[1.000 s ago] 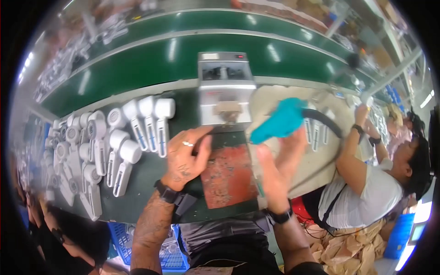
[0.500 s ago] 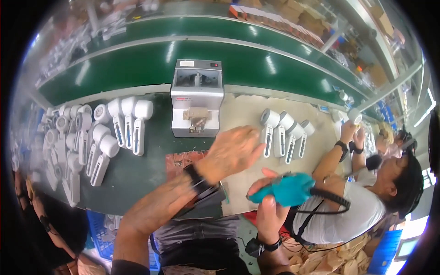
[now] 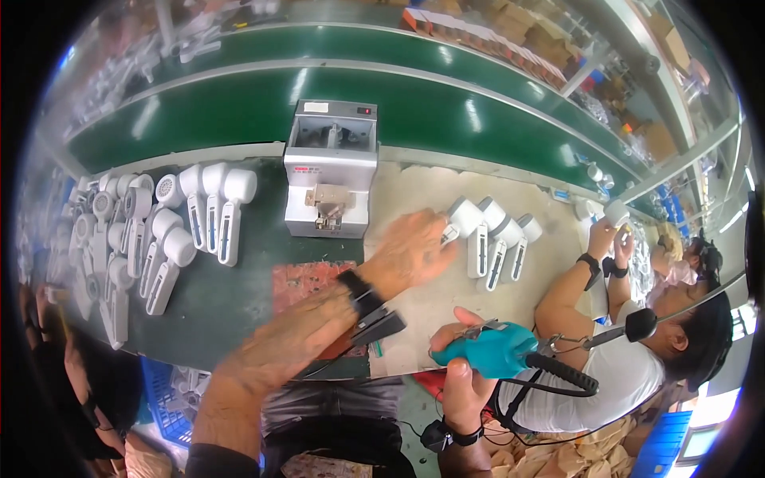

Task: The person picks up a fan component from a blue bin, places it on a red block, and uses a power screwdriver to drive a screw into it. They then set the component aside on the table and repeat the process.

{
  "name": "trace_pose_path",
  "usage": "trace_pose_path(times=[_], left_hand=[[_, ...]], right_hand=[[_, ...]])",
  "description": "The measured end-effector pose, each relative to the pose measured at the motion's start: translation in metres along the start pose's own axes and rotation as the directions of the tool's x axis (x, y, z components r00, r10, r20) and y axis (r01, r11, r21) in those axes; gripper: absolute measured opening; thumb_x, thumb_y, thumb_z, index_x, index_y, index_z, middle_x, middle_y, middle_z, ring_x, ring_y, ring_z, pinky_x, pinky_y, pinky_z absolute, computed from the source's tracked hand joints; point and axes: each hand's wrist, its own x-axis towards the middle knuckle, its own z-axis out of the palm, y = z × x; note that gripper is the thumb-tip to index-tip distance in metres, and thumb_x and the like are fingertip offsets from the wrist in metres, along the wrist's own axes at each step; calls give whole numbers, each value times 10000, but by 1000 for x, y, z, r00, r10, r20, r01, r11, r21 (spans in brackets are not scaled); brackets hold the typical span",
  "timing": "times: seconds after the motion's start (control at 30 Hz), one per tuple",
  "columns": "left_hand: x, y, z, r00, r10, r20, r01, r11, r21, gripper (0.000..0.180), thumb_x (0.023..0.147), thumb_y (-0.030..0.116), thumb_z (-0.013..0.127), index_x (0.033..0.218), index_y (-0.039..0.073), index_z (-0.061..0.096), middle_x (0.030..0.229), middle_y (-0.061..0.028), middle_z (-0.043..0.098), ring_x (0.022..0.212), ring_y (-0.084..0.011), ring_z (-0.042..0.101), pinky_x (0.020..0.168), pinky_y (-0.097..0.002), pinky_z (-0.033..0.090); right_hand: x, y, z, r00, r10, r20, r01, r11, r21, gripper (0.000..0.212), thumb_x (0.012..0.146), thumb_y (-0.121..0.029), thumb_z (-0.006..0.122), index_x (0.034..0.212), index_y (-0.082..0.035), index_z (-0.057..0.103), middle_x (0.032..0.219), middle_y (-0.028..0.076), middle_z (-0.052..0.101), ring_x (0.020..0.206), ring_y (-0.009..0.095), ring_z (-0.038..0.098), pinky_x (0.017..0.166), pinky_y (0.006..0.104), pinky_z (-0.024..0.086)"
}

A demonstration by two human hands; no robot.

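Note:
My left hand (image 3: pixel 408 253) reaches over the tan sheet and closes round the handle of a white shower head (image 3: pixel 464 213), the leftmost of a small group. Its fingers partly cover that handle. Beside it lie more white shower heads (image 3: pixel 496 259), each with a slotted handle. Nearer to me, my right hand (image 3: pixel 466 386) grips a teal electric screwdriver (image 3: pixel 498 350) with a black coiled cord at its end. The tool points left, above the table's front edge.
A grey screw feeder machine (image 3: pixel 331 179) stands at the table's middle. Many white shower heads (image 3: pixel 163 279) crowd the left side. A red mat (image 3: pixel 307 287) lies before the machine. At right a co-worker (image 3: pixel 590 342) works close by. A blue crate (image 3: pixel 163 398) sits below at left.
My left hand has closed on the leftmost shower head's handle, which now slants toward it. The screwdriver stays in my right hand, slightly lower. The whole view has shifted a little.

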Motion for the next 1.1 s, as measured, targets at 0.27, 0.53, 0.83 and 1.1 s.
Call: trace_pose_path(times=[0.27, 0.53, 0.83, 1.1], left_hand=[[-104, -14, -106, 982, 179, 63, -173, 981, -91, 258, 794, 179, 704, 968, 1, 637, 929, -124, 595, 899, -334, 614, 766, -418, 506], [-125, -64, -122, 974, 136, 182, -124, 989, -78, 325, 839, 208, 684, 1097, 19, 626, 959, -132, 570, 962, -322, 567, 874, -437, 469], [-126, -74, -117, 976, 217, -5, -217, 976, -30, 402, 795, 259, 747, 1145, 84, 657, 1006, -69, 622, 922, -255, 574, 842, -400, 482], [-128, -82, -116, 976, 218, -22, -220, 969, -111, 450, 788, 265, 733, 1181, 75, 623, 1015, -70, 578, 968, -258, 540, 864, -387, 457]], right_hand=[[15, 6, 27, 998, -52, -37, 51, 998, -32, 648, 904, -497, 643, 1191, 58, 475, 841, 89, 577, 771, 238, 580, 709, 369, 478], [57, -22, 84, 986, -6, 167, -30, 976, 216, 668, 873, -695, 543, 1033, -49, 486, 676, 16, 446, 598, 138, 436, 543, 300, 365], [155, 17, 155, 955, -244, 169, 228, 968, 110, 546, 970, -538, 527, 1061, 1, 529, 661, 41, 491, 592, 152, 482, 564, 311, 406], [173, 56, 165, 921, -323, 218, 307, 946, 106, 398, 1000, -393, 554, 1008, 2, 508, 699, 66, 528, 632, 175, 537, 577, 314, 452]])
